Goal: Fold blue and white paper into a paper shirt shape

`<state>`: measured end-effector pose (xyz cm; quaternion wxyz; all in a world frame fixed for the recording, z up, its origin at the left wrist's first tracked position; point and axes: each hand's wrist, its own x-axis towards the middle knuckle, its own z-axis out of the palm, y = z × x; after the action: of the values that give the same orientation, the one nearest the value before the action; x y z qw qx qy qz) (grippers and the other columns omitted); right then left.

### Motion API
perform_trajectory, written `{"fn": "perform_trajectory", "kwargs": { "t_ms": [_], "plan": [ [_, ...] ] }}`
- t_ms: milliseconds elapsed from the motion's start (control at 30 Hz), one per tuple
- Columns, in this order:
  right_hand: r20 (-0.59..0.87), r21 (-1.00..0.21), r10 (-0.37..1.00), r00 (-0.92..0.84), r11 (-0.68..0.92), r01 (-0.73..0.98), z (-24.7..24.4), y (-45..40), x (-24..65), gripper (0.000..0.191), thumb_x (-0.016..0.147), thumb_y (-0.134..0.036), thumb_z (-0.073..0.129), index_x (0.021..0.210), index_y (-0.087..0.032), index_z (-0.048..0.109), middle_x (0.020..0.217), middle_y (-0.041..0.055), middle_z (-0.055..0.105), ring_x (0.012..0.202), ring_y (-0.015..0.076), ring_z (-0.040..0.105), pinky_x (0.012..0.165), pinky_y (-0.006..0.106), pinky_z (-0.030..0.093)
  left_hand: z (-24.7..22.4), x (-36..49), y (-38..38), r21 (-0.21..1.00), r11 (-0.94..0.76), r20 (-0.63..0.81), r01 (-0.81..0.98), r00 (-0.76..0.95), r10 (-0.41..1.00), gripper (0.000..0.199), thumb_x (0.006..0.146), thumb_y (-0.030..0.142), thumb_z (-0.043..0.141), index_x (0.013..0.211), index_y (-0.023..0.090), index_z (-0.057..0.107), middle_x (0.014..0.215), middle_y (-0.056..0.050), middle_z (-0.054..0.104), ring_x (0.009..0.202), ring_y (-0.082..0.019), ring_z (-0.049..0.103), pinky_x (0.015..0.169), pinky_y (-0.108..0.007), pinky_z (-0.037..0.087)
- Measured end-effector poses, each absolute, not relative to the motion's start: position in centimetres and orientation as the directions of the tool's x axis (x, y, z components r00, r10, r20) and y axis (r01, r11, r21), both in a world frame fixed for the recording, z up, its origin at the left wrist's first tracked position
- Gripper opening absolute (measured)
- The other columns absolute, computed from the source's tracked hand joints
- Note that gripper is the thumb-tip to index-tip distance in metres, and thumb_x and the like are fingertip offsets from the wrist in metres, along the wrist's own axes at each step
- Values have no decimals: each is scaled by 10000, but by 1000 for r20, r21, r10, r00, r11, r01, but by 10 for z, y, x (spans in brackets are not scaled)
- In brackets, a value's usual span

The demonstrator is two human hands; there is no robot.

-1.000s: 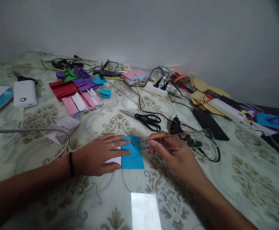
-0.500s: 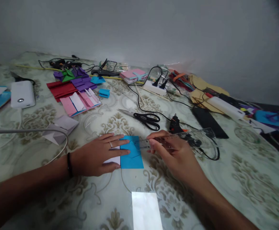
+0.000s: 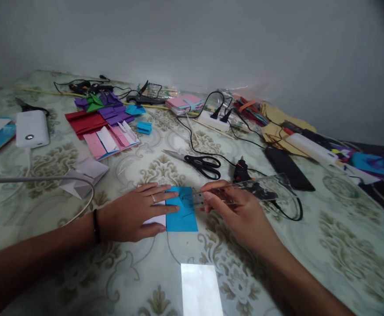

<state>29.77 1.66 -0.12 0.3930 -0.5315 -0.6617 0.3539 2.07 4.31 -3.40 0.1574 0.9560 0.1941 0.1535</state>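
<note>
A blue and white folded paper (image 3: pixel 183 219) lies on the patterned tablecloth in front of me. My left hand (image 3: pixel 139 213) rests flat on its left part with the fingers spread. To its right, my right hand (image 3: pixel 233 204) grips a clear plastic ruler (image 3: pixel 271 186), whose left end touches or hovers over the blue paper's right edge. Black-handled scissors (image 3: pixel 200 163) lie just beyond the hands. Nearer to me is a white paper strip (image 3: pixel 201 287).
A black glue gun (image 3: pixel 241 169) lies behind the right hand, its cable looping right. Folded coloured papers (image 3: pixel 109 138), a white power bank (image 3: pixel 32 128) and a grey cable (image 3: pixel 80 179) are on the left. Farther back are a power strip (image 3: pixel 213 120) and a black phone-like slab (image 3: pixel 289 169).
The ruler in my right hand has tilted slightly and its left tip has shifted a little at the blue paper's edge. My left hand keeps its place on the paper.
</note>
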Motion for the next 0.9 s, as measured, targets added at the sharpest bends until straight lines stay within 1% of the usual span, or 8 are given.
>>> {"fn": "perform_trajectory", "kwargs": {
  "t_ms": [200,267,367,433,533,700,800,900],
  "plan": [
    [180,-862,972,-151,230,451,-2,15,296,141,976,-306,635,932,-209,726,911,52,760,636,158,709,582,266,622,-33,21,43,363,-872,220,328,879,423,469,1020,333,582,1474,216,577,1614,-129,490,1501,-323,452,1269,-531,308],
    [200,-845,966,-161,253,470,-2,15,297,140,983,-301,628,934,-212,724,924,58,760,684,173,723,584,268,618,-33,21,43,363,-872,223,329,878,424,475,1020,332,586,1482,226,570,1616,-123,489,1508,-316,442,1273,-518,306],
    [237,-803,953,-188,302,514,-1,15,299,145,991,-286,623,916,-213,722,943,69,757,800,205,749,647,291,627,-34,20,43,354,-873,214,334,880,424,484,1024,341,584,1495,234,557,1625,-115,478,1519,-307,427,1278,-511,297],
    [260,-773,945,-198,327,544,0,15,300,149,993,-272,621,899,-213,721,946,73,756,842,217,751,679,303,628,-35,20,43,354,-870,205,343,879,430,488,1023,347,588,1498,241,554,1636,-106,463,1519,-306,427,1281,-510,292],
    [276,-757,939,-205,343,556,2,14,300,159,999,-258,612,888,-209,716,948,74,753,792,200,741,648,290,623,-35,19,43,364,-865,205,346,876,437,500,1013,340,605,1501,245,552,1644,-96,454,1516,-309,430,1286,-511,283],
    [283,-767,942,-181,335,547,5,14,301,167,1002,-268,612,878,-207,705,954,76,742,713,177,724,585,265,618,-35,20,43,367,-862,194,349,878,438,503,1008,333,615,1500,250,551,1645,-84,455,1523,-307,419,1295,-510,263],
    [271,-766,945,-185,328,552,5,15,302,173,1008,-278,606,884,-213,708,955,76,744,722,181,721,568,263,609,-34,20,43,372,-858,181,355,879,442,508,1009,344,615,1504,255,547,1652,-82,443,1525,-311,416,1298,-523,252],
    [285,-740,934,-214,356,570,4,15,303,188,1008,-274,606,863,-218,712,951,75,753,777,197,728,600,275,607,-34,20,43,359,-861,172,359,882,439,511,1016,349,607,1513,251,537,1656,-87,436,1530,-311,406,1294,-526,258]
  ]
}}
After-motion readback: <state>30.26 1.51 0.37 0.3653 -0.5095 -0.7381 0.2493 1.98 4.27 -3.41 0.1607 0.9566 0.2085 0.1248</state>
